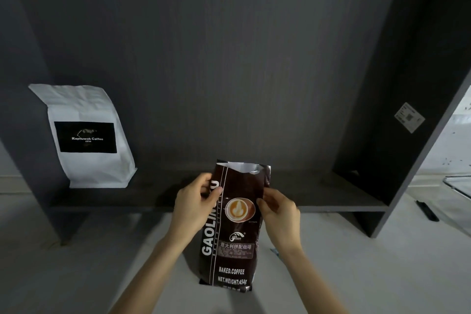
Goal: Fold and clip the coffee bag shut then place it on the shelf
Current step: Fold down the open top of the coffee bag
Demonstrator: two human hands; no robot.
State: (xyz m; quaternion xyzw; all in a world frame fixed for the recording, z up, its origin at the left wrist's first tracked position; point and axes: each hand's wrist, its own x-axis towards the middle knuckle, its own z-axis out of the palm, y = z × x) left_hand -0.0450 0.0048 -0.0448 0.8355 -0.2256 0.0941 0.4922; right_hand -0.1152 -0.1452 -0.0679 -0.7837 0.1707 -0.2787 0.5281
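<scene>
**Open bag, fold not started**

While my left hand (195,201) and right hand (277,208) pinch the brown coffee bag (233,227) upright on the tabletop (76,262), fingers clenched on its sides, its mouth gapes; I judge a tilt would spill coffee.

I see the brown coffee bag (235,224) as glossy foil or plastic film, smooth with light creases, its open mouth showing a silvery, reflective lining. The white coffee bag (88,109) looks like matt paper, crinkled near its top, with a flat black printed label, while the shelf (331,201) reads as dark matt board with a faint, fine vertical grain. The counter (76,262) beneath looks pale, smooth and dull to me.
</scene>
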